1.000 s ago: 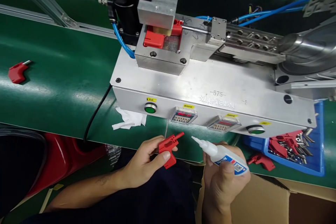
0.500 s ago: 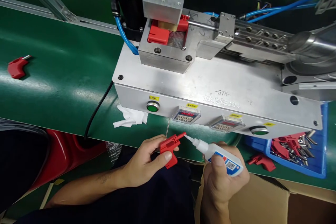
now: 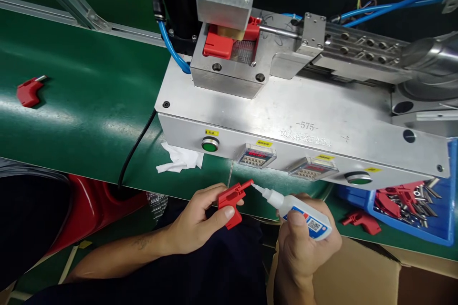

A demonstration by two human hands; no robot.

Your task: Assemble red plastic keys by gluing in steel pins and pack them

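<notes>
My left grip (image 3: 200, 219) is closed on the red plastic handle (image 3: 232, 200) and my right grip (image 3: 304, 243) on the glue bottle (image 3: 304, 212), nozzle touching the handle's tip between them, so I should squeeze lightly and keep both steady.

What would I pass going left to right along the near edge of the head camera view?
Left hand → red plastic part → glue bottle in the right hand → loose red part → blue tray.
</notes>
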